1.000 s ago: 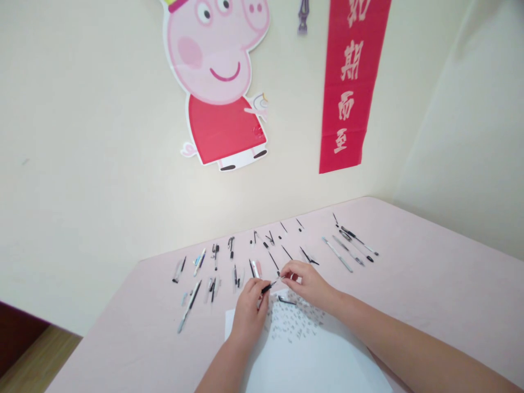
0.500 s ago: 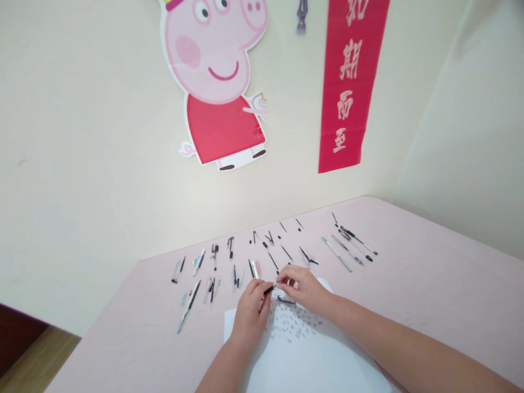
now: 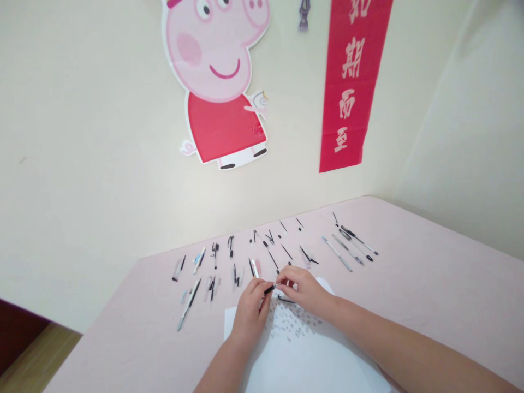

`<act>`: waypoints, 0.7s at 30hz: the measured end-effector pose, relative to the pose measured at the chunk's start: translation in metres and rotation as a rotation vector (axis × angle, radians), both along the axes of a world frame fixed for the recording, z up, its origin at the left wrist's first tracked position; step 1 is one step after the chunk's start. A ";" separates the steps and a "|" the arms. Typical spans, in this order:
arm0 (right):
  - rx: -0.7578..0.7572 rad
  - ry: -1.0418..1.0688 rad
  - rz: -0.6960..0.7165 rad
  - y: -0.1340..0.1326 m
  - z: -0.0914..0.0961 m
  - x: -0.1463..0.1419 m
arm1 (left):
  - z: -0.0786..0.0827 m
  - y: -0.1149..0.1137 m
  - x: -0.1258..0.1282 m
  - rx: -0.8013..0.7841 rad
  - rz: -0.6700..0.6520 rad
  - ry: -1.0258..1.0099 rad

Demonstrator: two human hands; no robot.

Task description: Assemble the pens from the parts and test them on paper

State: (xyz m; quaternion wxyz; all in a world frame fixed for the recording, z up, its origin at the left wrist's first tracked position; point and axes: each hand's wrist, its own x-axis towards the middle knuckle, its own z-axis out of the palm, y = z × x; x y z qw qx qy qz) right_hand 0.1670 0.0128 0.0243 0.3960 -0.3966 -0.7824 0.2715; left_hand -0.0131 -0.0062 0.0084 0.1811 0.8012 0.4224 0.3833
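My left hand (image 3: 250, 311) pinches the black end of a small pen part (image 3: 269, 288) over the far edge of a white sheet of paper (image 3: 303, 355). My right hand (image 3: 305, 287) pinches the other, lighter end of the same piece, fingers closed, so both hands meet at it. A short black pen piece (image 3: 285, 299) lies on the sheet just under my right hand. Small grey marks cover the middle of the sheet.
Several taken-apart pens and pen parts (image 3: 229, 262) lie in rows on the pink table (image 3: 429, 284) beyond my hands, with longer pens (image 3: 347, 245) at the far right. A cartoon pig picture (image 3: 221, 82) and a red banner (image 3: 350, 82) hang on the wall.
My right hand has drawn in toward my left hand, closing the gap along the pen part. Both hands sit slightly nearer me than a second ago.
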 end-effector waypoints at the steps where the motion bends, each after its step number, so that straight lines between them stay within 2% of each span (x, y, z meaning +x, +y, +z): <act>1: 0.005 -0.008 -0.001 0.000 0.000 0.000 | -0.001 0.000 0.000 -0.001 0.004 0.001; 16: 0.071 -0.234 -0.042 -0.002 0.001 0.001 | 0.001 0.000 0.000 0.070 0.010 0.049; 21: 0.097 -0.257 -0.010 -0.004 0.003 0.003 | -0.001 0.000 -0.001 0.049 0.011 0.051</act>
